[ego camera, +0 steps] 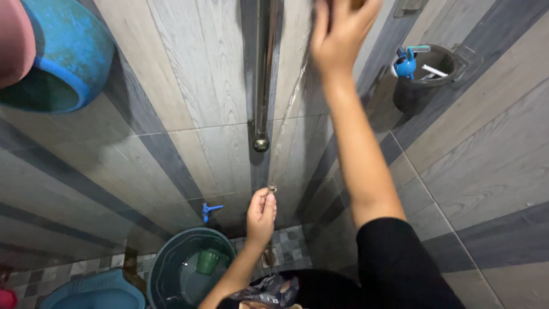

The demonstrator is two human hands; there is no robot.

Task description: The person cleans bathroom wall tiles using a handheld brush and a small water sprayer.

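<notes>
My right hand [340, 34] is raised against the tiled wall [189, 74] at the top edge of the view. Its fingers reach past the frame around something I cannot make out. A thin stream of water [289, 109] runs down the wall below it. My left hand [261, 214] is lower, its fingertips pinched on a small metal knob [272, 187] sticking out of the wall. A vertical metal pipe [263, 68] ends in a round cap just above that knob.
A blue tap [210, 210] sits above a dark teal bucket [171, 269] holding water and a green scoop [207, 261]. A blue basin [97, 293] lies lower left, a blue tub [68, 57] upper left. A black wall cup [420, 86] holds a blue item. A dark plastic bag [269, 289] is near my body.
</notes>
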